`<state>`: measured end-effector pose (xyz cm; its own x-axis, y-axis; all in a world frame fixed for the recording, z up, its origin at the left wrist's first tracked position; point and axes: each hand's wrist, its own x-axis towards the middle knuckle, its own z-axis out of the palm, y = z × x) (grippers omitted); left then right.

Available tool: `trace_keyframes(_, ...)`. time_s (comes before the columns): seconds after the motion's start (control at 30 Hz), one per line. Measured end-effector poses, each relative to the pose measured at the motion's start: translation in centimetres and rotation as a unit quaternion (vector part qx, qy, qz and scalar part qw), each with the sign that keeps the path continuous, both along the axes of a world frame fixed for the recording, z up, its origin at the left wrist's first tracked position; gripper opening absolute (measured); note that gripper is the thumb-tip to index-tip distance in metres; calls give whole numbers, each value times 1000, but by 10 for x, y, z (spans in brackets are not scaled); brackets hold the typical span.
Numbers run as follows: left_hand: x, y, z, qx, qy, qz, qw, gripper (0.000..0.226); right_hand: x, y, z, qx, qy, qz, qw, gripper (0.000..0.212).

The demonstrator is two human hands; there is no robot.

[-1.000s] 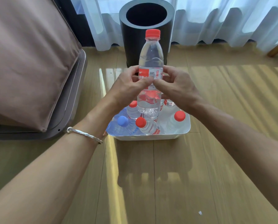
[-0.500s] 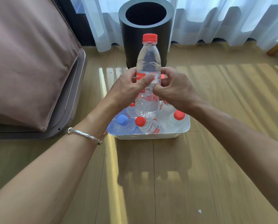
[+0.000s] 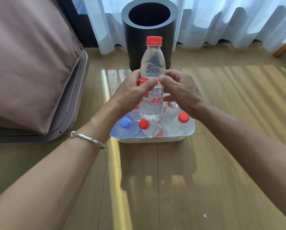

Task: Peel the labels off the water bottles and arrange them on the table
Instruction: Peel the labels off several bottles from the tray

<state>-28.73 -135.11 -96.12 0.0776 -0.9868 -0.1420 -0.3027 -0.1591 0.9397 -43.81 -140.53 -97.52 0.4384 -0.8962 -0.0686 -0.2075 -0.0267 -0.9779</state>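
Wood-plank table [image 3: 172, 188]: glossy, sun-striped. Black bin [image 3: 134, 47] at back: matte cylinder, open top. White tray [image 3: 155, 139] just before it: rounded corners, thin wall, holds more capped bottles.

Bottle [image 3: 153, 63]: clear ribbed plastic, full, upright above tray. L hand [image 3: 130, 95] wraps its middle, thumb across front. R hand [image 3: 182, 90] pinches thumb vs forefinger at upper edge of label [image 3: 157, 91], a thin red-white film band. Red cap [image 3: 154, 41]: ridged.

Step, as judged: starting the peel; label fully on. Next: lift an edge w/ nail, tear round. Glue seam prob. resists; soft wall may squash.
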Motion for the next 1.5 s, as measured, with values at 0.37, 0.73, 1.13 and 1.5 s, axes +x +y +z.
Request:
trace_keyframes(0.37,-9,-3,-4,-37,13,35,999,29,7,11,-1,162,-152,48,974,28)
trace_keyframes(0.73,-18,-4,-2,-69,4,39,997,36,19,13,-4,165,-184,-48,968,49)
trace_keyframes(1.13,-20,-6,1,-51,97,80,991,44,16,12,3,152,-182,-9,971,61)
trace_keyframes(1.5,-28,-9,2,-69,66,78,992,22,20,14,4,127,-196,-64,970,34)
